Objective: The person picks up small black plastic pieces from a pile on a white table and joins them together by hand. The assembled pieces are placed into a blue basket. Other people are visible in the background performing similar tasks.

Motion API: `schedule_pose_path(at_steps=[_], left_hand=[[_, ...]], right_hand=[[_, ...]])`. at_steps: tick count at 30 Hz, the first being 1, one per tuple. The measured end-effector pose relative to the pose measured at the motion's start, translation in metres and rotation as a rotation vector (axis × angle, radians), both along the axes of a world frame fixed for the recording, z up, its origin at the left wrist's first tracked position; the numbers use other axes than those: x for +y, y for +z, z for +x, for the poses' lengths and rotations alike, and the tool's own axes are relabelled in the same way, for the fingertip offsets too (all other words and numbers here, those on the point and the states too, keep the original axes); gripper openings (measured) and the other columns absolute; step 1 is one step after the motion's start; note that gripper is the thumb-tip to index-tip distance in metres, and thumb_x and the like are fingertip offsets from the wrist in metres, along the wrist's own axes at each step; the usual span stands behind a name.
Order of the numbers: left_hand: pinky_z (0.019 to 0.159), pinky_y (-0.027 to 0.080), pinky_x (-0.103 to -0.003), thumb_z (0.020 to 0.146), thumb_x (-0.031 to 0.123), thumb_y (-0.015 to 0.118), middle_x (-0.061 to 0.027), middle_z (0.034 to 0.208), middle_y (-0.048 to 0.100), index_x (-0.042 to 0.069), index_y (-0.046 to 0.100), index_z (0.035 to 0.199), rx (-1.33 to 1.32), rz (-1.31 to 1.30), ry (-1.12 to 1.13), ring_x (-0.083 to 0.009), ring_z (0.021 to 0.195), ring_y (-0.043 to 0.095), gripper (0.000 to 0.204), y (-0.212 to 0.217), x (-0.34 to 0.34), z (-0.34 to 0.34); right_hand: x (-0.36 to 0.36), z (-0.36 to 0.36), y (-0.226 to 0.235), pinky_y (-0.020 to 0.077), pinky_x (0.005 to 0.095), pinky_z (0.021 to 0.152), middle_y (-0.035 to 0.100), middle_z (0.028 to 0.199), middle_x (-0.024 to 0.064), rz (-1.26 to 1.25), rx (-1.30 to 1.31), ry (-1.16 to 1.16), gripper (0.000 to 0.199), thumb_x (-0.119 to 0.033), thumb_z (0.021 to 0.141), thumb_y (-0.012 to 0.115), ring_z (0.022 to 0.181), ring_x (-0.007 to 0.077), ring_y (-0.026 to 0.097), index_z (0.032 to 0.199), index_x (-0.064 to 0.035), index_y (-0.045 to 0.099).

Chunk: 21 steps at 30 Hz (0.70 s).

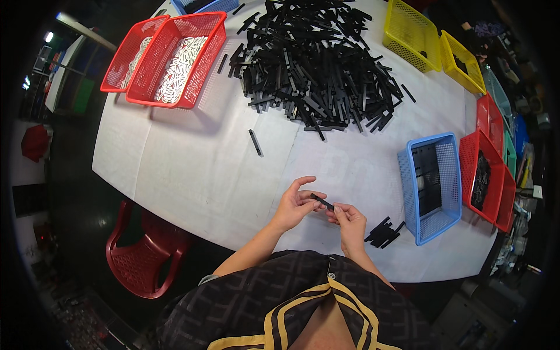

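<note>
Between my two hands, just above the white table, is a short black plastic strip [322, 202]. My left hand [296, 204] pinches its left end with thumb and fingers, the index finger raised away from it. At the strip's right end, the fingertips of my right hand [348, 223] close on it. A small group of similar black strips [384, 233] lies on the table beside my right hand. Farther off, a large heap of black strips [318, 70] covers the table's far middle. One lone strip [255, 143] lies between that heap and my left hand.
Right of my hands stands a blue basket [410, 192] with black strips stacked inside. Beyond it are red baskets [471, 149] and yellow baskets [402, 29]. At the far left, red baskets [137, 87] hold small white pieces. A dark red chair [146, 251] stands by the table's [192, 169] left edge.
</note>
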<state>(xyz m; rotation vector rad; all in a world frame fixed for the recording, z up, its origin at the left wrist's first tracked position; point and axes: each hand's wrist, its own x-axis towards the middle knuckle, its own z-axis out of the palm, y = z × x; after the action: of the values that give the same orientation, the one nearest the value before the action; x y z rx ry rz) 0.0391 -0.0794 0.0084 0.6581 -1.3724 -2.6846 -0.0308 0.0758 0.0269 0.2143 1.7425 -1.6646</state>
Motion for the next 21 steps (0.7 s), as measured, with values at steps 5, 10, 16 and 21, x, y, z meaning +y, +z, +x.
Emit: schedule_pose_path(at_steps=[5,10,16,21], left_hand=[[0.074,0.051,-0.029,0.084,-0.003,0.052,-0.0181,0.102,0.062,0.005,0.032,0.129,-0.029,-0.033,0.025,-0.0174,0.082,0.062,0.050,-0.002,0.000,-0.001],[0.064,0.046,-0.023,0.083,-0.003,0.053,-0.0154,0.099,0.064,0.005,0.034,0.129,-0.058,-0.078,0.002,-0.0115,0.072,0.059,0.050,0.001,-0.003,-0.004],[0.061,0.044,-0.021,0.083,-0.001,0.054,-0.0147,0.097,0.065,0.004,0.036,0.129,-0.041,-0.068,-0.035,-0.0093,0.067,0.058,0.050,0.002,-0.002,-0.005],[0.059,0.044,-0.021,0.083,-0.002,0.055,-0.0148,0.096,0.065,0.004,0.036,0.129,-0.037,-0.069,-0.053,-0.0092,0.066,0.057,0.050,0.002,-0.001,-0.008]], right_hand=[[0.003,0.004,-0.003,0.0501,0.0255,0.066,0.065,0.087,0.0131,0.001,-0.036,0.094,0.017,-0.008,0.088,0.056,0.076,0.0170,0.064,0.099,0.0055,0.057],[-0.001,0.011,-0.001,0.0506,0.0258,0.067,0.065,0.089,0.0143,-0.011,-0.126,0.241,0.018,-0.009,0.087,0.057,0.078,0.0178,0.065,0.098,0.0065,0.056],[-0.001,0.015,-0.011,0.0513,0.0261,0.067,0.066,0.086,0.0137,-0.044,-0.177,0.268,0.018,-0.010,0.088,0.057,0.078,0.0185,0.065,0.097,0.0061,0.056],[-0.001,0.013,-0.009,0.0514,0.0269,0.067,0.065,0.089,0.0130,-0.025,-0.193,0.293,0.012,-0.008,0.089,0.054,0.078,0.0181,0.065,0.095,0.0033,0.056]])
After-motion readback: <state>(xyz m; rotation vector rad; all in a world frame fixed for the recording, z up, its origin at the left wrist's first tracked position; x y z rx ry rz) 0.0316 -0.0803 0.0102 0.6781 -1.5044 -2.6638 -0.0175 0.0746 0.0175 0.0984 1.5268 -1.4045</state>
